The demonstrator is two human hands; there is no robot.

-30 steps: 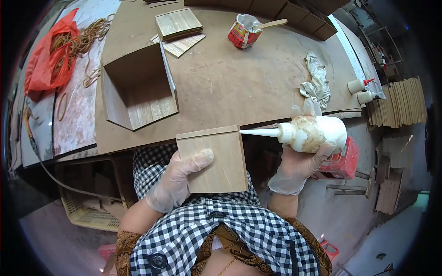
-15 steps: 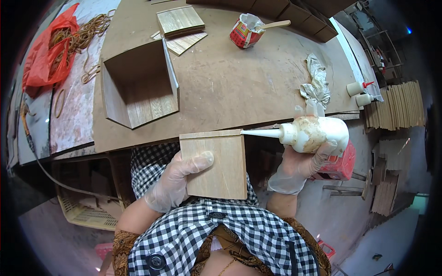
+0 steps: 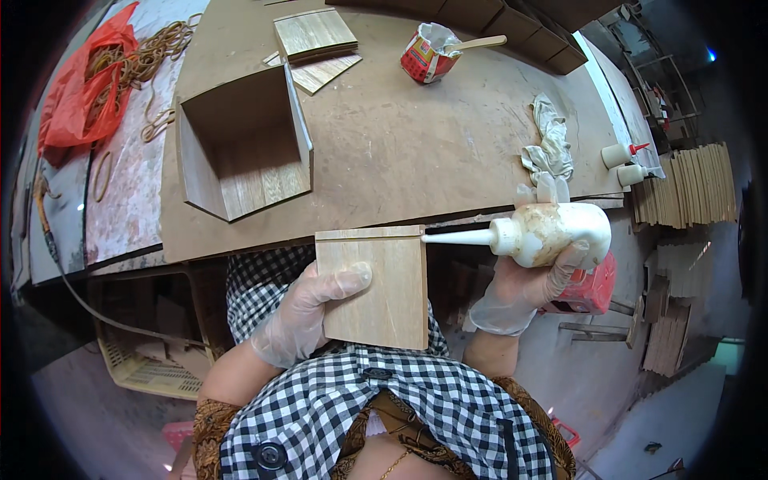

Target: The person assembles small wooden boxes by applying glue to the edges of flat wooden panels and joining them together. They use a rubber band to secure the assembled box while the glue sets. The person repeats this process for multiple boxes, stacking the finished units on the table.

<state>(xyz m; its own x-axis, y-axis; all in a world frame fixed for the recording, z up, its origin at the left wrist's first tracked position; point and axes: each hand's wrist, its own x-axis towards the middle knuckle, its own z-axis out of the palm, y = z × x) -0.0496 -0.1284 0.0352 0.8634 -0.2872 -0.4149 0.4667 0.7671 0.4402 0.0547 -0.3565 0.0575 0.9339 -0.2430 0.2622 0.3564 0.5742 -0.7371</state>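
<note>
In a clear plastic glove, my left hand [image 3: 308, 308] grips a pale wooden panel [image 3: 384, 292] by its left side, thumb on the face. A narrow groove runs along the panel's far edge. My right hand [image 3: 536, 280], also gloved, is wrapped round a white squeeze glue bottle [image 3: 564, 234] lying on its side, stained near the neck. Its long nozzle points left, and the tip is at the panel's far right corner. On the table beyond, a wooden box [image 3: 244, 148] with an open side stands to the left.
Several wooden panels [image 3: 316, 34] are stacked behind the box. A red tub [image 3: 430, 56] with a wooden stick and a crumpled cloth [image 3: 550, 140] lie on the brown board [image 3: 384, 152]. Rope spills from a red bag [image 3: 88, 88]. A yellow crate [image 3: 152, 368] sits below at left.
The glue bottle in my right hand has shifted slightly right, its nozzle tip moving from the panel's edge to just at its corner. My left hand and the panel barely moved.
</note>
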